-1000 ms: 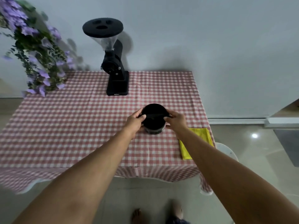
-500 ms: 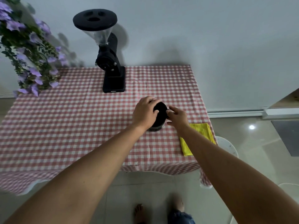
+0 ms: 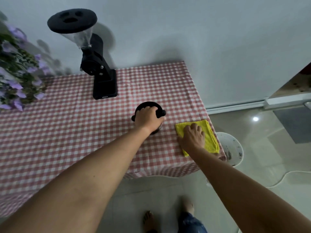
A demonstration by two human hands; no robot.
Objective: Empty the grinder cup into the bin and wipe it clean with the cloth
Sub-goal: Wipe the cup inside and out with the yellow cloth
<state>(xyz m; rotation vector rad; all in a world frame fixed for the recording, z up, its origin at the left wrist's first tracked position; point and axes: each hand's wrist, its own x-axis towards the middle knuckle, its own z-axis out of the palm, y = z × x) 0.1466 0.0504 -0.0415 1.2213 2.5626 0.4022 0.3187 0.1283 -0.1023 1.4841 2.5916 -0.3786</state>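
The black grinder cup stands on the checked tablecloth near the table's right side. My left hand lies over its top and grips it, hiding most of the cup. A folded yellow cloth lies at the table's right edge. My right hand rests flat on the cloth with fingers spread. A white bin sits on the floor just beyond the table's right corner, partly hidden by the table.
A black coffee grinder with a clear hopper stands at the back of the table. Purple flowers hang over the back left. A white cable lies on the floor at right. My feet show below the table edge.
My right hand has left the cup and moved right onto the yellow cloth. My left hand stayed over the cup's top. The camera has tilted.
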